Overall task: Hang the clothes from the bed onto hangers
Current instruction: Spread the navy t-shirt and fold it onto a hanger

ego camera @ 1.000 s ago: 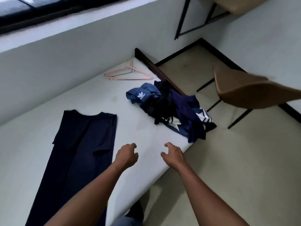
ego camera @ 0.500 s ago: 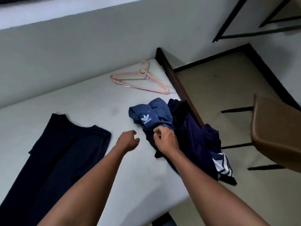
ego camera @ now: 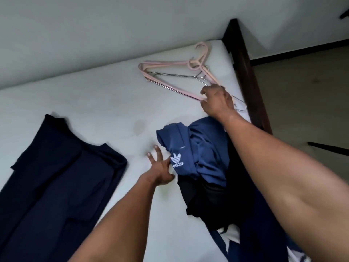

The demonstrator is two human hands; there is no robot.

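- Bed (ego camera: 113,110): one, with a white surface. It runs along the pale wall (ego camera: 113,25) and ends at one dark wooden bed frame (ego camera: 243,72).
- Hangers (ego camera: 166,63): one stack, lying flat at the far corner of the bed near the frame. Pink ones lie on top with thin metal wire ones among them. At least two pink hooks can be made out, but the exact number in the stack cannot be told.
- Right hand (ego camera: 217,100): reached out over the heap of clothes to the near corner of the stack. Its fingers are curled and pinch a pink hanger arm there.
- Left hand (ego camera: 160,167): fingers straight and spread, laid on the bed surface. It holds nothing, and its side touches the edge of the blue garment.
- Clothes on the bed: four garments counted.
- Navy garment (ego camera: 56,182): one, spread flat on the left side, well apart from the heap.
- Blue garment (ego camera: 204,148): one, crumpled on top of the heap, with a white trefoil logo facing up.
- Black garment (ego camera: 207,201): one, bunched beneath the blue one.
- Striped garment (ego camera: 251,233): one, dark navy with white stripes, at the bed's near edge and partly hidden by the right forearm.
- Floor (ego camera: 302,91): beige, beyond the frame.
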